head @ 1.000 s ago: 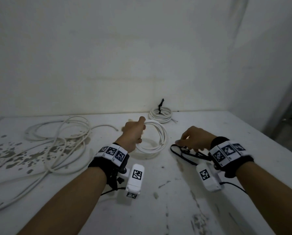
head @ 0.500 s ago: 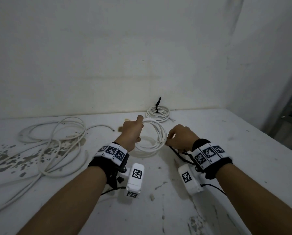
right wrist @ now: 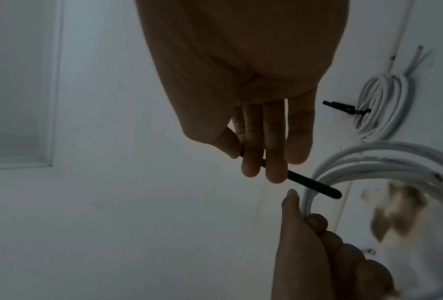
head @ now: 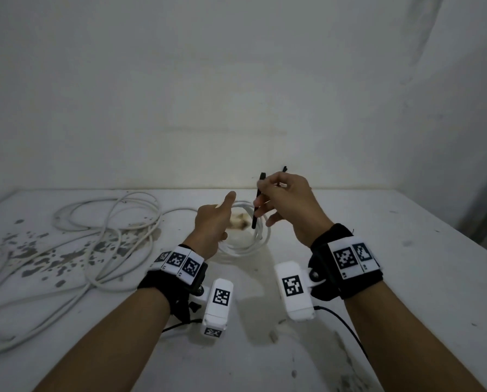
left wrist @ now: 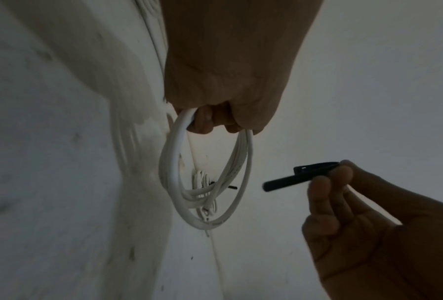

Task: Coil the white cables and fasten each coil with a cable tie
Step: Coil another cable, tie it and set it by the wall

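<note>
Bare forearms, no sleeves. Each wrist carries a black strap (head: 347,278) banded with white tiles bearing black square-code markers. A white camera housing (head: 218,305) — also code-marked — mounts beside each strap; a thin black cable (head: 347,323) exits each housing.

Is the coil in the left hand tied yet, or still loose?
Loose. The left hand grips the coil with no tie around it; the right hand pinches the black cable tie beside it, not yet wrapped.

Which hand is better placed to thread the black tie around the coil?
The right hand: it already pinches the black tie beside the coil, which the left hand grips.
</note>
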Demonstrator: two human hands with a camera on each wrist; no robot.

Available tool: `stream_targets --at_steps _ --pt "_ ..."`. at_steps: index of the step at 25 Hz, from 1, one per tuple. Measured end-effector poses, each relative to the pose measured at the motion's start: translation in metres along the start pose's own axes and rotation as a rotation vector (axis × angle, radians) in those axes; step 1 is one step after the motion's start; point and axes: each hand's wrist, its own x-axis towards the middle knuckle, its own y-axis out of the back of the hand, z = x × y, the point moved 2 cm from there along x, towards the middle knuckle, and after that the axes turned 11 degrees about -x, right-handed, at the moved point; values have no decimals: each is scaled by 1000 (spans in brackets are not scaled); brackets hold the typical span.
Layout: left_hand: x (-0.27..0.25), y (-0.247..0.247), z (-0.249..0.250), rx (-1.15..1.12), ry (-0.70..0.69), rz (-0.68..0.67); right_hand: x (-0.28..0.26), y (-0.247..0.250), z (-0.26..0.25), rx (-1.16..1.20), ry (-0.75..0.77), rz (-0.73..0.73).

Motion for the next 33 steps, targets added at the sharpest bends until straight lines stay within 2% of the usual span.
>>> stream_targets --at_steps 5,12,17,21,26,29,33 --pt "5 52 15 -148 -5 115 10 -52 0 3 2 -113" --pt "21 105 36 -204 -120 273 25 -121 -5 -54 173 -146" --pt "23 116 45 -293 -150 219 49 -143 -1 -360 433 56" --pt "18 113 51 -340 -174 182 48 -143 2 -597 707 296" --pt "11 104 53 -360 -175 72 53 -132 4 -520 791 407" --pt "12 104 52 -353 -155 30 53 -132 2 -544 821 416" --pt "15 106 50 -373 -38 -101 53 -134 3 -566 856 431"
